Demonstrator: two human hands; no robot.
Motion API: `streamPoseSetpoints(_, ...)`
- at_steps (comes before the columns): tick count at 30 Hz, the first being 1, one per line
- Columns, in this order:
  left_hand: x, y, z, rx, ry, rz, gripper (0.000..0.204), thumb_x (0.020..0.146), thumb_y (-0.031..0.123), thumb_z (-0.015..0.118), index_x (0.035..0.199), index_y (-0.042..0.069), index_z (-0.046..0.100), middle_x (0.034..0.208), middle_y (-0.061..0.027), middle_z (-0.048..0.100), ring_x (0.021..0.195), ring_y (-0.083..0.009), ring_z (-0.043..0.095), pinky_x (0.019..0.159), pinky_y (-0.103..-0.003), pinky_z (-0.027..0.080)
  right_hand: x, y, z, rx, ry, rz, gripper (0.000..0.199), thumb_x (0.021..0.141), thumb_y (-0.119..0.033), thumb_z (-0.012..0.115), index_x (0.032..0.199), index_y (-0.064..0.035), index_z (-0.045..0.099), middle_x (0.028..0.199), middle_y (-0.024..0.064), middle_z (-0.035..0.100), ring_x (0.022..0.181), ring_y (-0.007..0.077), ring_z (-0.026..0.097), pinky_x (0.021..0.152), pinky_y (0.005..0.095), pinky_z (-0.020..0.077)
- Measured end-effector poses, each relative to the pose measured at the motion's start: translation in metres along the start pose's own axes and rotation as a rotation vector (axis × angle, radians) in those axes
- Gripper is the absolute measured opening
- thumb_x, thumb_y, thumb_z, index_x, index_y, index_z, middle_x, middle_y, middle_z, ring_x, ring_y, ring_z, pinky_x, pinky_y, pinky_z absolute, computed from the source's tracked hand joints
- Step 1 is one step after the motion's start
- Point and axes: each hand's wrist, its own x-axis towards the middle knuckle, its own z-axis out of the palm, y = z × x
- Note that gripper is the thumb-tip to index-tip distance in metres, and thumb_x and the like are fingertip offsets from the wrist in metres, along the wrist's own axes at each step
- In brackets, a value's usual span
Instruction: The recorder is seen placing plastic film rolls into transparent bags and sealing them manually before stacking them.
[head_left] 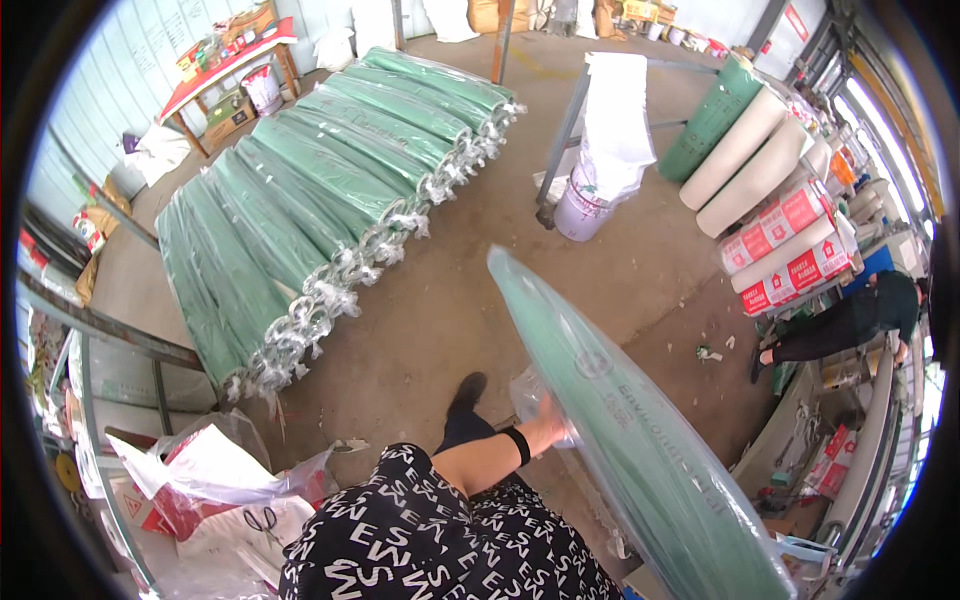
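Note:
A long green roll (620, 400) in clear plastic wrap slants across my right side, its narrow end pointing forward. My left hand (545, 428), with a black band at the wrist, reaches across and grips the near side of this roll. Loose clear film (527, 388) hangs beside the hand, and the fingertips are partly hidden at the wrap. My right hand is not visible. On the left, a row of similar wrapped green rolls (300, 180) lies side by side, their bunched plastic ends toward me.
Ahead stands a metal frame (565, 135) beside a white bucket (582, 208) draped in white sheet. Several beige and green rolls (745, 165) lean at the right, near a bending person (850, 325). Scissors (261, 519) lie on plastic at lower left. A red-topped table (225, 70) stands behind.

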Motion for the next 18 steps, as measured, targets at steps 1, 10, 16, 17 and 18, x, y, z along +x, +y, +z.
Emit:
streamPoseSetpoints(1, -0.016, 0.016, 0.021, -0.039, -0.114, 0.006, 0.056, 0.096, 0.048, 0.036, 0.129, 0.005, 0.05, 0.127, -0.0178, 0.055, 0.115, -0.0352, 0.055, 0.098, -0.054, 0.043, -0.009, 0.007, -0.002, 0.024, -0.009, 0.021, 0.048, 0.085, -0.024, 0.062, 0.125, 0.0003, 0.052, 0.113, 0.0127, 0.063, 0.097, 0.0243, 0.062, 0.087, 0.0353, 0.05)
streamPoseSetpoints(10, -0.126, 0.215, 0.051, 0.089, -0.373, 0.409, 0.06, 0.096, 0.052, 0.037, 0.133, 0.007, 0.048, 0.128, -0.0163, 0.054, 0.115, -0.0341, 0.055, 0.097, -0.054, 0.046, -0.05, 0.086, 0.041, 0.208, -0.267, 0.35, 0.047, 0.089, -0.025, 0.057, 0.128, -0.0012, 0.05, 0.115, 0.0122, 0.062, 0.103, 0.026, 0.06, 0.091, 0.0375, 0.0482)
streamPoseSetpoints(16, -0.161, 0.472, 0.05, 0.344, -0.144, 0.903, 0.059, 0.095, 0.054, 0.041, 0.126, 0.006, 0.053, 0.109, -0.0143, 0.063, 0.094, -0.0304, 0.064, 0.077, -0.049, 0.055, -0.028, 0.159, 0.172, 0.2, -0.677, 0.556, 0.047, 0.091, -0.026, 0.055, 0.13, -0.0022, 0.048, 0.117, 0.0118, 0.061, 0.107, 0.0272, 0.059, 0.094, 0.039, 0.0471)
streamPoseSetpoints(17, -0.176, 0.505, 0.049, 0.441, 0.105, 0.956, 0.051, 0.095, 0.048, 0.043, 0.119, 0.005, 0.057, 0.103, -0.0129, 0.065, 0.089, -0.0278, 0.065, 0.072, -0.045, 0.055, -0.025, 0.173, 0.209, 0.09, -0.688, 0.552, 0.042, 0.088, -0.02, 0.055, 0.126, -0.001, 0.051, 0.118, 0.0113, 0.06, 0.107, 0.0229, 0.058, 0.092, 0.0363, 0.0465)
streamPoseSetpoints(18, -0.193, 0.53, 0.047, 0.539, 0.354, 0.994, 0.044, 0.096, 0.042, 0.044, 0.113, 0.004, 0.061, 0.096, -0.0114, 0.067, 0.083, -0.0253, 0.066, 0.066, -0.041, 0.056, -0.018, 0.184, 0.258, -0.021, -0.698, 0.546, 0.038, 0.086, -0.013, 0.056, 0.121, 0.0003, 0.054, 0.119, 0.0108, 0.059, 0.108, 0.0187, 0.057, 0.089, 0.0337, 0.0459)
